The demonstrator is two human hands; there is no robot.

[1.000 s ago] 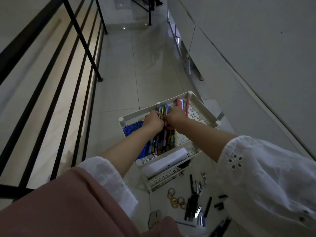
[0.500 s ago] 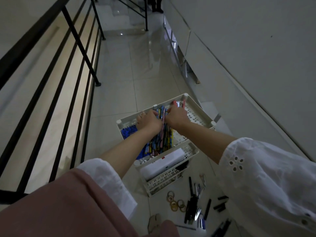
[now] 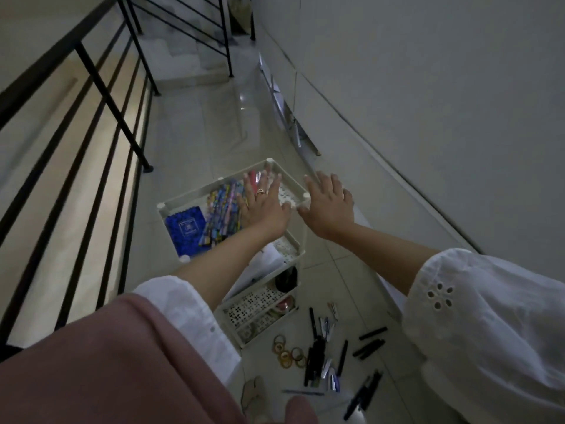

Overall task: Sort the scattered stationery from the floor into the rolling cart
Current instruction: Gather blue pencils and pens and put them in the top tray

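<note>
Hovering with fingers spread and empty, the left grip [image 3: 263, 206] is over the top of the cart [image 3: 208, 187], just beside the pens [image 3: 221, 209]. The right grip [image 3: 328, 206], also spread, is off the cart's right corner. Stationery [image 3: 318, 347] lies on the floor [image 3: 189, 123] near the cart's foot.

Nothing legible showed anywhere. The blue notebook [image 3: 185, 229] in the top tray [image 3: 195, 193], left of the fingers of the left hand [image 3: 263, 206], carried a pale square mark too blurred to read; the patterned pens [image 3: 221, 215] beside those fingers showed only colours.
</note>
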